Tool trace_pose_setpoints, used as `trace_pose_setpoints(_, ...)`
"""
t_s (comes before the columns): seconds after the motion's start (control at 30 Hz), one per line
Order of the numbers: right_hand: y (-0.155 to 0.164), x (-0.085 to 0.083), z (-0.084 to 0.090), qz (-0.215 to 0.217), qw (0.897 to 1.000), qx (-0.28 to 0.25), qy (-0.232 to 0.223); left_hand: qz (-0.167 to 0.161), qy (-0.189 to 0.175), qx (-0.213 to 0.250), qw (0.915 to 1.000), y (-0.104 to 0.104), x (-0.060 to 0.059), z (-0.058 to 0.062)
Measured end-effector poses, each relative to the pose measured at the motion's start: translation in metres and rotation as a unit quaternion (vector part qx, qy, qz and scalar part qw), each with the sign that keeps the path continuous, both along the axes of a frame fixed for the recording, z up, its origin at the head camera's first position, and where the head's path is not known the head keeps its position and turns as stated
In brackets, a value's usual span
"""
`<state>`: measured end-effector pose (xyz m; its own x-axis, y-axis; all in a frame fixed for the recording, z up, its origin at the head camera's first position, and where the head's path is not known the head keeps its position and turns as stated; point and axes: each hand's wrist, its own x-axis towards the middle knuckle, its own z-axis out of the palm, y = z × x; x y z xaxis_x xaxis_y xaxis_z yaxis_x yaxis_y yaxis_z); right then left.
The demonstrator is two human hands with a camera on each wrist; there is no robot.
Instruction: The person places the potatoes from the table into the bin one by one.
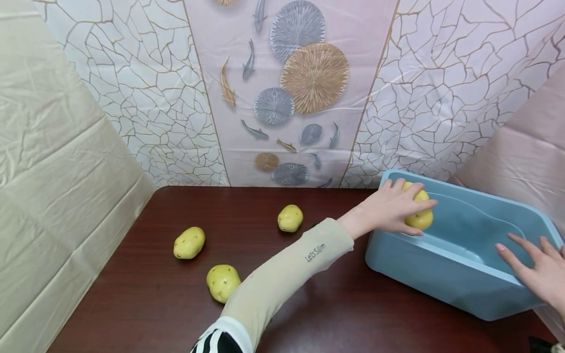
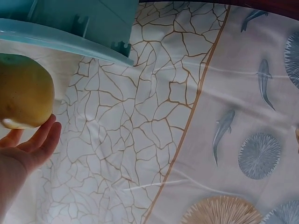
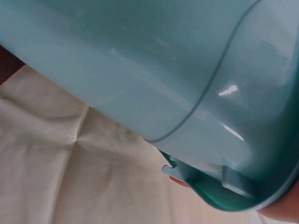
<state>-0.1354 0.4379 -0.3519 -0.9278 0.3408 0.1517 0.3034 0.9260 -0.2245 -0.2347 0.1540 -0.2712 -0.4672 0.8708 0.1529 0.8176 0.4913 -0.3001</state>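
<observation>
Over the blue tub [image 1: 446, 282] rim | left hand [image 1: 390, 211] fingers curled round potato [image 1: 421, 218] | right hand [image 1: 540, 269] fingers spread on rim | step: depositing; next likely release, then fetch potatoes from table [image 1: 353, 314].

One piece of writing can be read: the small dark lettering "Let'sSlim" printed on the beige fabric arm sleeve [image 1: 291, 269], just below the centre of the head view. It runs along the forearm at a slant, rising towards the right, close to the sleeve's wrist end. Both wrist views show no lettering, number or sign that can be read.
</observation>
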Motion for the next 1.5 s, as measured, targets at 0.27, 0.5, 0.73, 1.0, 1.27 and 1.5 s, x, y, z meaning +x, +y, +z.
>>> trace_pose_setpoints(0.27, 0.000, 0.000, 0.001, -0.001, 1.000, 0.002, -0.001, 0.000, 0.013, -0.006, 0.9999, 0.008, -0.004, -0.001)
trace_pose_setpoints(0.5, 0.000, -0.001, 0.000, -0.005, 1.000, 0.007, -0.004, 0.004, 0.013, -0.005, 0.9999, 0.014, -0.006, -0.005)
trace_pose_setpoints(0.73, 0.001, -0.001, 0.000, -0.003, 1.000, 0.006, -0.004, 0.007, 0.011, 0.003, 0.9999, 0.015, -0.006, -0.005)
trace_pose_setpoints(1.0, -0.002, 0.001, 0.002, 0.012, 1.000, 0.011, -0.008, 0.015, 0.003, 0.004, 0.9999, 0.014, -0.007, -0.006)
trace_pose_setpoints(1.27, -0.002, 0.001, 0.004, 0.034, 0.998, 0.036, -0.034, 0.021, -0.005, 0.009, 0.9997, 0.013, -0.008, -0.009)
trace_pose_setpoints(1.5, -0.001, -0.001, 0.004, 0.032, 0.998, 0.043, -0.037, 0.019, 0.000, 0.019, 0.9996, 0.012, -0.009, -0.012)
